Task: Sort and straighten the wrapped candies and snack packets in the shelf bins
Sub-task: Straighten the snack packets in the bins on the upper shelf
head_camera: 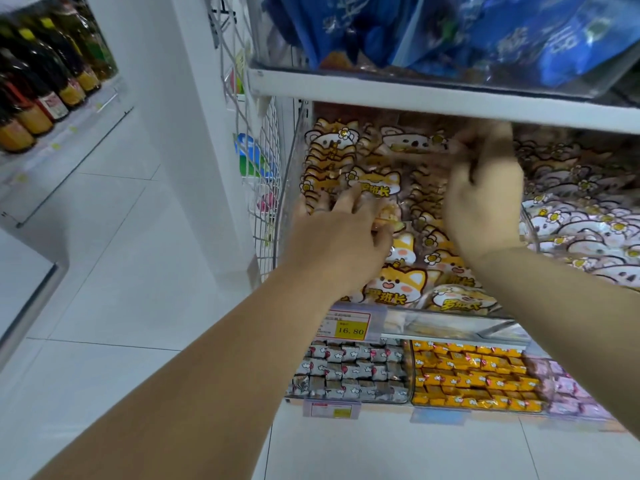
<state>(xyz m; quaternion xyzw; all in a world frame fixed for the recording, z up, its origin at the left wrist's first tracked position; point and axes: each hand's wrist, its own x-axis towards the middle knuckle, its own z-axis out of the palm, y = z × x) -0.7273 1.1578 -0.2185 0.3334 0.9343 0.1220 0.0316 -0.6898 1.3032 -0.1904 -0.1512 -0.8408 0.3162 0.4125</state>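
A: Since both hands are inside the middle-shelf bin [450, 322], where do we log the fox packets [398, 282]?
B: Centre of frame. Orange-and-white, piled loosely. Some lie flat, some stand on edge in rows at the bin's left.
A: Left hand [343, 237]?
B: Left of centre, palm down on the pile. Fingers are spread and nearly straight, tips touching packets. We see nothing gripped.
A: Right hand [485, 206]?
B: Right of centre, reaching to the back under the upper shelf's edge. Fingers look bent toward a pale packet [408, 143] there, but motion blur hides them, so we cannot tell whether they hold it.
A: Neighbours?
B: Lilac packets [581, 216] fill the next bin at the right edge, in overlapping rows. On the lower shelf, bottom centre: grey-wrapped candies [349, 372], yellow-wrapped candies [474, 375], pink-wrapped candies [568, 396], one bin each, left to right.
A: Rest?
B: Price tag [349, 325] on the bin's front, just below the left wrist. Blue bags [519, 32] top right, wire grid [263, 174] left of the bin, bottles [34, 95] upper left.
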